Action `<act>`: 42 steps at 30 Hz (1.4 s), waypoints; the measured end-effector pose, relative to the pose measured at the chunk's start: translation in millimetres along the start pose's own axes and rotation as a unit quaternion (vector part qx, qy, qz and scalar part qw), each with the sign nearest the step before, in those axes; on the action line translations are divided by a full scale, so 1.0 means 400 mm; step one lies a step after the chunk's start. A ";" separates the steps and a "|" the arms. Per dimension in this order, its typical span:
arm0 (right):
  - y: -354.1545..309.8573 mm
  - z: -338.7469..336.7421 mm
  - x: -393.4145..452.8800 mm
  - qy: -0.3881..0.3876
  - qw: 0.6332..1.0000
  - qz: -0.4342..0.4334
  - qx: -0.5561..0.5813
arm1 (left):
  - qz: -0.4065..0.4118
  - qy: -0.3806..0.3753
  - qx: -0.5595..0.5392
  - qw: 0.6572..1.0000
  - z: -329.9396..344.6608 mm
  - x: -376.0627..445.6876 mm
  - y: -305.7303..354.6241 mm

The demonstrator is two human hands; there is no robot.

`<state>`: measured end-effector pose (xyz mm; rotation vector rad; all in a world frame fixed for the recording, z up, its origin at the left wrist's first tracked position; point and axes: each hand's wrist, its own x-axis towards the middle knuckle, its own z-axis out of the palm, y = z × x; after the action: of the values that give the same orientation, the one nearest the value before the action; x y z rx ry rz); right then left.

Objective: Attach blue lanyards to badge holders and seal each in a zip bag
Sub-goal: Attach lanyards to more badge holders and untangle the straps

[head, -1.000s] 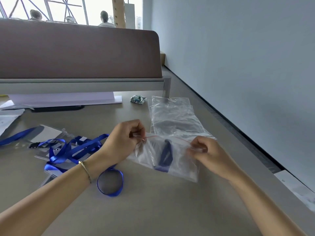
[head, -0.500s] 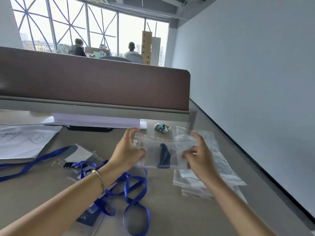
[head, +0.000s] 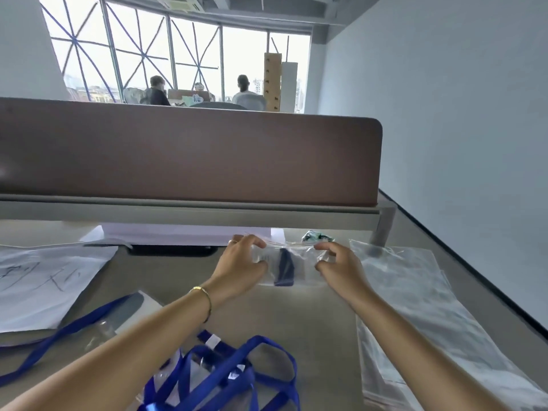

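Note:
A clear zip bag [head: 302, 268] with a dark blue lanyard bundle [head: 285, 267] inside is held low over the far part of the desk. My left hand [head: 240, 262] grips its left end between thumb and fingers. My right hand [head: 341, 264] grips its right end the same way. Near the front edge lies a tangle of blue lanyards [head: 225, 378] on clear badge holders [head: 184, 372]. Another blue lanyard [head: 68, 330] runs off to the left across a badge holder [head: 139, 307].
A stack of empty zip bags [head: 421, 315] covers the desk's right side. White papers [head: 44, 280] lie at the left. A brown divider panel [head: 189, 155] on a grey rail closes the back. A small crumpled wrapper [head: 315, 236] sits beyond the bag.
Both hands have carried the filled bag away from me toward the divider, off the stack of empty bags. The view has tilted upward.

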<state>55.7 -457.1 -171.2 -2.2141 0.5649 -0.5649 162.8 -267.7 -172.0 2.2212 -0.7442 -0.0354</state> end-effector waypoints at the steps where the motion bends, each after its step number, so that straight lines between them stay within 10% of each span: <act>1: 0.006 0.007 0.010 -0.004 1.000 0.006 0.002 | 0.000 -0.007 0.011 1.000 0.008 0.011 -0.010; 13: 0.001 0.023 -0.045 -0.061 0.977 -0.040 -0.201 | 0.064 -0.071 0.150 0.984 -0.033 -0.059 -0.043; 20: -0.110 0.054 -0.136 -0.138 0.972 -0.136 -0.137 | 0.109 -0.041 0.147 0.982 -0.131 -0.178 -0.062; 32: -0.282 0.168 -0.207 -0.224 0.942 -0.229 -0.098 | -0.021 -0.210 0.255 0.944 -0.364 -0.308 -0.267; 42: -0.331 0.255 -0.214 -0.252 0.933 -0.231 -0.112 | 0.012 -0.068 0.193 0.979 -0.363 -0.320 -0.317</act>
<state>71.9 -271.2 -150.4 -2.5952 -0.1765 -0.1394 156.9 -36.6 -183.8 2.5974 -0.9164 -0.0333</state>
